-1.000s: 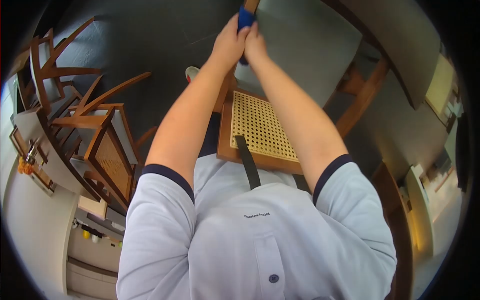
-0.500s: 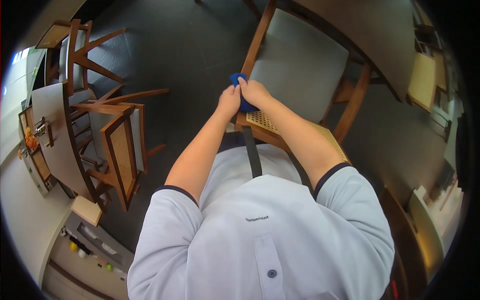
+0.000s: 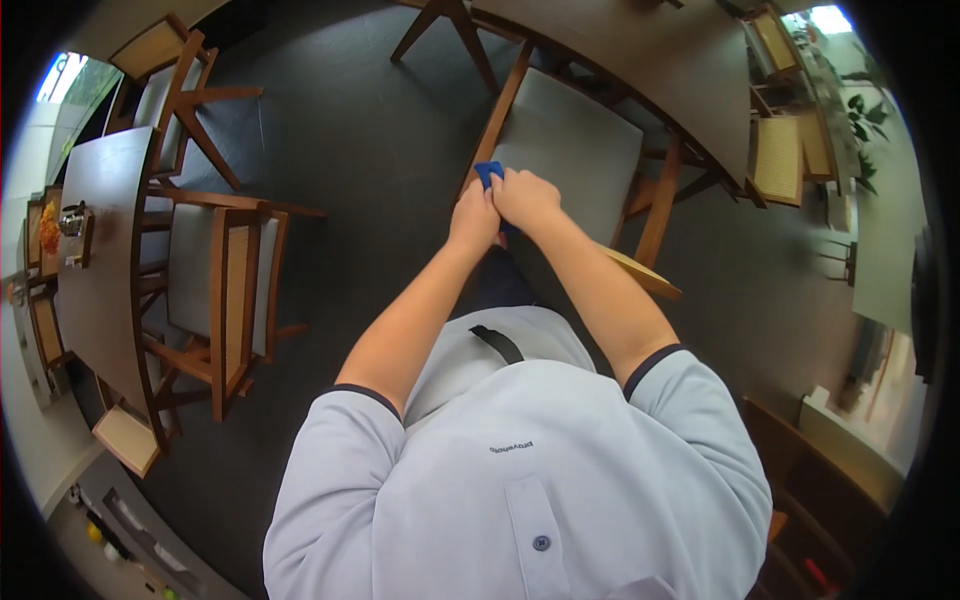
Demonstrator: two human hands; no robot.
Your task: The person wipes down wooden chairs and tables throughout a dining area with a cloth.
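Note:
A blue cloth (image 3: pixel 489 172) is bunched between my two hands, with its upper end showing above the fingers and most of it hidden. My left hand (image 3: pixel 472 214) is closed on the cloth's left side. Pressed close against it, my right hand (image 3: pixel 528 200) grips the cloth from the right. Just beyond the hands stands a wooden chair with a grey padded seat (image 3: pixel 572 145). My hands overlap the near part of this chair in the view, and I cannot tell whether they touch it. Its woven cane backrest (image 3: pixel 638 270) shows right of my right forearm.
A dark table (image 3: pixel 640 50) stands behind the chair. To the left is another table (image 3: pixel 105 260) with a small holder (image 3: pixel 75 235) on it and a cane-backed chair (image 3: pixel 235 300) beside it. Dark tiled floor (image 3: pixel 340 120) lies between them. More chairs (image 3: pixel 778 160) stand at the right.
My view has shifted, and the near chair sits farther from my body. Both hands still hold the blue cloth, now drawn more tightly together and covering more of it.

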